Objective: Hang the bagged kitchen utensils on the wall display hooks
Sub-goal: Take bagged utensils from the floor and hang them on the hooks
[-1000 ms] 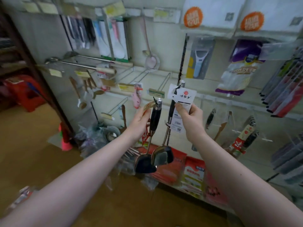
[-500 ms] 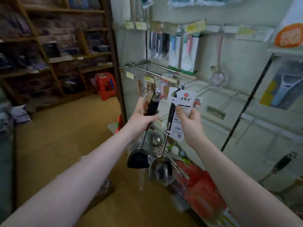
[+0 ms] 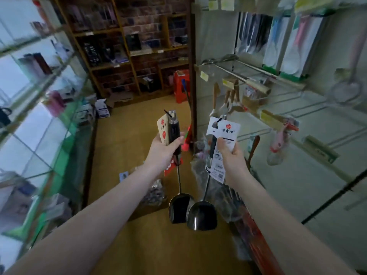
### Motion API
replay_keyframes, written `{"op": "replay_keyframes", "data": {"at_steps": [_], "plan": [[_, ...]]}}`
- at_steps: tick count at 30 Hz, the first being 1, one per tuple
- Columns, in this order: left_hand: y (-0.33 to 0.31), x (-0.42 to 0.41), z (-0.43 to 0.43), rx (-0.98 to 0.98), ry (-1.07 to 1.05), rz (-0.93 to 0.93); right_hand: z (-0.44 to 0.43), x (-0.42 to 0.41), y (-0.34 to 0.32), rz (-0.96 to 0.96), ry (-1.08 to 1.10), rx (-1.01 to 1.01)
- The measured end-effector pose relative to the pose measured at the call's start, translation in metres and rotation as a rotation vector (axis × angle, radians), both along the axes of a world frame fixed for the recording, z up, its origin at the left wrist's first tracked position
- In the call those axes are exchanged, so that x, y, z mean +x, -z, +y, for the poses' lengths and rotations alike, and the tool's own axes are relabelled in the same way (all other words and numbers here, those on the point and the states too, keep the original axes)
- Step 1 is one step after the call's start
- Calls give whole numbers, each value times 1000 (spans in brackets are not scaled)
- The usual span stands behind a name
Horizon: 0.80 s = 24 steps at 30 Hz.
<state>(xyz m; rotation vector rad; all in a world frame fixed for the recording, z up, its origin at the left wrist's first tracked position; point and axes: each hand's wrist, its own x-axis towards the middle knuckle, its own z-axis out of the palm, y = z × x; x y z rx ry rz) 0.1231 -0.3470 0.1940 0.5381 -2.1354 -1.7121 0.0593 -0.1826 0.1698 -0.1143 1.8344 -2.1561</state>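
My left hand (image 3: 163, 149) grips the black handle of a steel spatula (image 3: 179, 207), together with its tan card tag, and the blade hangs down over the floor. My right hand (image 3: 231, 158) pinches the white card tag (image 3: 224, 129) of a second steel spatula (image 3: 201, 216), whose blade hangs beside the first. Both utensils are held upright in front of me, left of the wall display (image 3: 309, 175). Wire hooks (image 3: 282, 124) with yellow price labels stick out from that wall to my right.
A glass showcase (image 3: 45, 120) runs along the left. Wooden shelving (image 3: 131, 46) and a red stool (image 3: 181, 86) stand at the back. Bagged wooden utensils (image 3: 230, 98), rice paddles (image 3: 286, 42) and a pink item (image 3: 278, 143) hang on the wall. Packaged goods lie along the floor at the wall's foot.
The view has swung left, so the wall display now sits at the right and the shop's back shelves show. Both hands still hold their spatulas, now slightly further apart.
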Motion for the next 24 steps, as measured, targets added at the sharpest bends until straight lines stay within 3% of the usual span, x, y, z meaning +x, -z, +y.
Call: {"op": "replay_keyframes", "data": {"at_steps": [12, 24], "plan": [[37, 17, -70, 191, -294, -36, -78, -3, 8, -69, -203, 236], [62, 20, -237, 293, -244, -57, -238, -20, 6, -109, -322, 409]]}}
